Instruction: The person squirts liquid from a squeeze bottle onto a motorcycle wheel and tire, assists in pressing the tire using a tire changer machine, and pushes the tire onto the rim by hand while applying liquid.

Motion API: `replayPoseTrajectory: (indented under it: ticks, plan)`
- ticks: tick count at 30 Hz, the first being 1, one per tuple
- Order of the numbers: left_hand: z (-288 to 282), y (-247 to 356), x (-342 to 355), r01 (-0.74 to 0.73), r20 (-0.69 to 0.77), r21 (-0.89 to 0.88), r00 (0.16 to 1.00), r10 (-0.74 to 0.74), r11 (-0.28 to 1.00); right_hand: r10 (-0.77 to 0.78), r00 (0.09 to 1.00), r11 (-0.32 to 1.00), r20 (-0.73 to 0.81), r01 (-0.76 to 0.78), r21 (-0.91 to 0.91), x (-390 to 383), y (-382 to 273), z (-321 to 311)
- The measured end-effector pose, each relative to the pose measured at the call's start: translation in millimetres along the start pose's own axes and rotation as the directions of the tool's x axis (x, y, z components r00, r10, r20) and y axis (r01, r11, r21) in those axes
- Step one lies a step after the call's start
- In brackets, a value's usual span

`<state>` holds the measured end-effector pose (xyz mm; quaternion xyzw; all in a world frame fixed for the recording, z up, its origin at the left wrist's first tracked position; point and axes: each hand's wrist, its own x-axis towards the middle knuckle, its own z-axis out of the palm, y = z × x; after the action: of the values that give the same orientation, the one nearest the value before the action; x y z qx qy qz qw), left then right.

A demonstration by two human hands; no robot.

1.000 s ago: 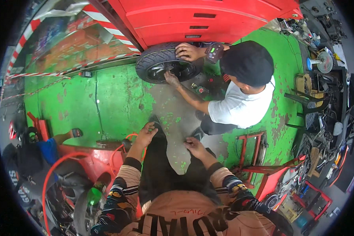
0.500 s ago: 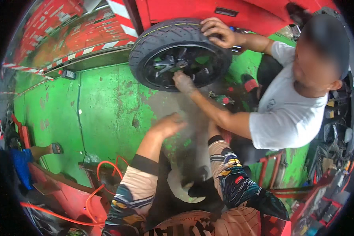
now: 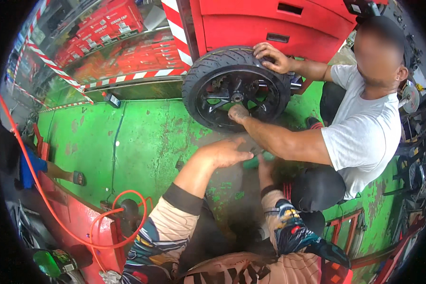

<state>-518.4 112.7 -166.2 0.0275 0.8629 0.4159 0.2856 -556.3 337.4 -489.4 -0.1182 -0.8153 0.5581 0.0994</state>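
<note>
My left hand [image 3: 225,152] reaches forward with fingers apart and thumb stretched out, just below a co-worker's forearm [image 3: 274,141]. My right hand [image 3: 266,171] is low beside it, against a small green object [image 3: 252,162]; its fingers are partly hidden and blurred. Beyond them stands a black motorcycle wheel [image 3: 208,71] with a treaded tyre and spoked rim, upright and leaning back by a red cabinet. A crouching co-worker [image 3: 359,132] in a white T-shirt and dark cap has one hand [image 3: 270,56] on the tyre's top and the other [image 3: 237,113] below the hub.
A red cabinet [image 3: 232,28] and a glass case [image 3: 113,28] edged with striped tape line the back. An orange hose [image 3: 57,208] loops over red metal equipment [image 3: 61,196] at the lower left. Another person's foot [image 3: 79,178] is at left. Clutter [image 3: 407,189] fills the right edge.
Both my hands have reached forward toward the co-worker and the small green object. My view has shifted closer to the co-worker, whose hands remain on the wheel.
</note>
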Motion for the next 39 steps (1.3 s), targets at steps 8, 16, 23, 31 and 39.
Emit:
replayPoseTrajectory:
  ticks: [8, 16, 23, 31, 39]
  plan:
    - [-13, 16, -18, -0.038, -0.083, -0.120, 0.996, 0.028, 0.992, -0.202, 0.667, 0.969, 0.717, 0.031, 0.245, -136, -109, -54]
    - [-25, -5, -44, -0.038, -0.523, -0.189, 0.850, -0.067, 0.981, -0.292, 0.761, 0.951, 0.580, 0.166, 0.260, -90, -211, -78]
    - [-28, -24, -55, -0.177, -0.684, -0.387, 0.713, -0.154, 0.905, -0.268, 0.808, 0.927, 0.525, 0.067, 0.370, -81, -211, -46]
    - [-27, -34, -98, -0.237, -0.882, -0.280, 0.447, -0.152, 0.930, -0.294, 0.786, 0.852, 0.544, -0.042, 0.522, -114, -211, 1]
    - [-19, -42, -126, -0.215, -0.844, -0.371, 0.483, -0.231, 0.903, -0.406, 0.746, 0.855, 0.527, 0.107, 0.508, -115, -195, 1]
